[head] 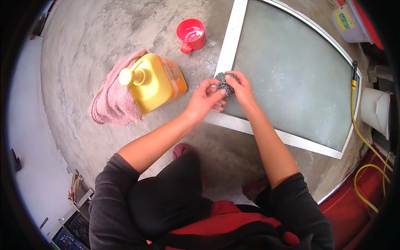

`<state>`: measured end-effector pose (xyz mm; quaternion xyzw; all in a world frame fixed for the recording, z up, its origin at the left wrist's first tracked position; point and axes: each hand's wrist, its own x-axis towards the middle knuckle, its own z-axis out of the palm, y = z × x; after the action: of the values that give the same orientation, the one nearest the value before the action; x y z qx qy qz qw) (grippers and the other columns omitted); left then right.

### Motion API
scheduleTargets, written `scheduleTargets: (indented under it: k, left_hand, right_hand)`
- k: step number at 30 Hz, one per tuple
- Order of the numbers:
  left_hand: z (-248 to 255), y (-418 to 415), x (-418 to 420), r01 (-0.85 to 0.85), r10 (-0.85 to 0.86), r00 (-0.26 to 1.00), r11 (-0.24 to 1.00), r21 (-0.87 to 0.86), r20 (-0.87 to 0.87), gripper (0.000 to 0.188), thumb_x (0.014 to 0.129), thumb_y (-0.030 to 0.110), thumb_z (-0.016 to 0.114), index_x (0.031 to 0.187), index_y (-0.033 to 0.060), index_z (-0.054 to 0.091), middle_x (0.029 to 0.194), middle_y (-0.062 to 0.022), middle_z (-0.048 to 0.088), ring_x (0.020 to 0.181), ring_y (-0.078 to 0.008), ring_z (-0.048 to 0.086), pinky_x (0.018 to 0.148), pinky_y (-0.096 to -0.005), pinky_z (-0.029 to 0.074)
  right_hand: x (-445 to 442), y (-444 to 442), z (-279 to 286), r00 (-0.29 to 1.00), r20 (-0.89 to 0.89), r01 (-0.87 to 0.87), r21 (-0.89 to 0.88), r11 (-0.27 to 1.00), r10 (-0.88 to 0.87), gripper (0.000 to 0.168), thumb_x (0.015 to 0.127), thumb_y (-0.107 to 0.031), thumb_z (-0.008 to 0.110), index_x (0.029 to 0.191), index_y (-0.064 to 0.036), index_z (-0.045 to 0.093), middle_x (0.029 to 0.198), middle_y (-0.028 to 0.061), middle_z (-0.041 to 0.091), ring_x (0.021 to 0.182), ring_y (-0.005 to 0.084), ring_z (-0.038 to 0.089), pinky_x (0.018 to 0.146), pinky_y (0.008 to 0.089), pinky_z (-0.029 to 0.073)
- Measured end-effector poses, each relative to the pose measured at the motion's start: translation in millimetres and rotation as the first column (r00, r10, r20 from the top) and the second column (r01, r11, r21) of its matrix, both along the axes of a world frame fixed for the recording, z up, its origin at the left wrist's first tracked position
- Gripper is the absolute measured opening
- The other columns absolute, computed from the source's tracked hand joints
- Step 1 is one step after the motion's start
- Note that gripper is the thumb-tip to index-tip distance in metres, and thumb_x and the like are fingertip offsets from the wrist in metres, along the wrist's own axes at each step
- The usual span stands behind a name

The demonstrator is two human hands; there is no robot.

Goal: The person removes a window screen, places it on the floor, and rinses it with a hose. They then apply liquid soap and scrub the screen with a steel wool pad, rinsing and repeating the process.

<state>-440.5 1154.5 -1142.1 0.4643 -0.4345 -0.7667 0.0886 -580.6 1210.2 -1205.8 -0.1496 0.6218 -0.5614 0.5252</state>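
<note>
Both hands hold a dark grey scouring pad, likely steel wool (225, 83), above the near left corner of a framed glass panel (293, 72). My left hand (207, 97) grips its lower left side with spread fingers. At its upper right, my right hand (240, 84) pinches it between thumb and fingers. The panel lies on the floor, with wet-looking glass and a white frame. To the left stands a yellow pump-top jug (155, 84) with an orange label, a pink towel (120, 97) draped against its left side. Beyond it is a red plastic mug (191, 33) with a handle.
A yellow hose (356, 125) with a black nozzle runs along the panel's right edge. White buckets (376, 109) stand at the far right. Concrete floor (81, 62) spreads leftward to a white wall (28, 118). Toolboxes (75, 225) sit at lower left.
</note>
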Motion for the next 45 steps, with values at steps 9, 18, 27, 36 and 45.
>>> scheduleTargets:
  k: [9, 18, 27, 36, 45]
  left_hand:
    - [5, -5, 0, -0.109, 0.092, 0.990, 0.981, -0.163, -0.108, 0.042, 0.083, 0.011, 0.065, 0.120, 0.0031, 0.048, 0.096, -0.0042, 0.059, 0.083, -0.0107, 0.056, 0.071, -0.0247, 0.047]
    - [-6, -17, 16, 0.043, -0.043, 0.999, 0.995, 0.091, 0.000, 0.028, 0.085, 0.017, 0.065, 0.105, 0.0015, 0.054, 0.086, -0.0039, 0.060, 0.069, -0.0089, 0.057, 0.062, -0.0217, 0.047]
    - [-27, 5, 23, 0.078, -0.050, 0.993, 0.953, -0.293, 0.103, 0.024, 0.088, 0.016, 0.059, 0.105, 0.0001, 0.054, 0.091, -0.0056, 0.059, 0.081, -0.0127, 0.058, 0.073, -0.0261, 0.049]
    - [-52, 36, 71, 0.415, -0.324, 0.899, 0.847, -0.332, 0.295, 0.021, 0.088, 0.011, 0.057, 0.108, 0.0027, 0.055, 0.098, -0.0041, 0.060, 0.087, -0.0121, 0.055, 0.080, -0.0266, 0.046]
    - [-55, 31, 72, 0.293, -0.224, 0.944, 0.908, -0.299, 0.242, 0.019, 0.089, 0.010, 0.056, 0.107, 0.0028, 0.056, 0.097, -0.0024, 0.060, 0.089, -0.0100, 0.054, 0.081, -0.0253, 0.044]
  right_hand:
    - [-22, 20, 18, 0.945, 0.321, -0.015, -0.155, 0.988, 0.065, 0.031, 0.080, -0.012, 0.051, 0.109, -0.002, 0.058, 0.097, 0.0053, 0.060, 0.089, 0.0144, 0.055, 0.082, 0.0312, 0.043]
    - [-22, 28, 38, 0.906, -0.066, -0.423, -0.152, 0.893, 0.418, 0.051, 0.082, -0.020, 0.061, 0.127, -0.003, 0.046, 0.113, 0.0076, 0.056, 0.104, 0.0173, 0.052, 0.092, 0.0346, 0.040]
    - [-64, -12, -18, 0.527, -0.769, -0.353, 0.189, 0.916, 0.362, 0.055, 0.073, -0.022, 0.071, 0.121, -0.006, 0.049, 0.116, 0.0147, 0.054, 0.102, 0.0298, 0.057, 0.083, 0.0373, 0.047]
    - [-22, -42, -7, -0.101, -0.932, -0.368, 0.359, 0.858, 0.347, 0.057, 0.079, -0.047, 0.060, 0.122, -0.011, 0.049, 0.110, 0.0125, 0.050, 0.096, 0.0292, 0.052, 0.078, 0.0404, 0.046]
    - [-39, -71, -3, 0.213, -0.927, -0.232, 0.260, 0.937, 0.310, 0.031, 0.073, -0.014, 0.069, 0.104, -0.012, 0.062, 0.101, 0.0088, 0.056, 0.098, 0.0259, 0.053, 0.081, 0.0377, 0.048]
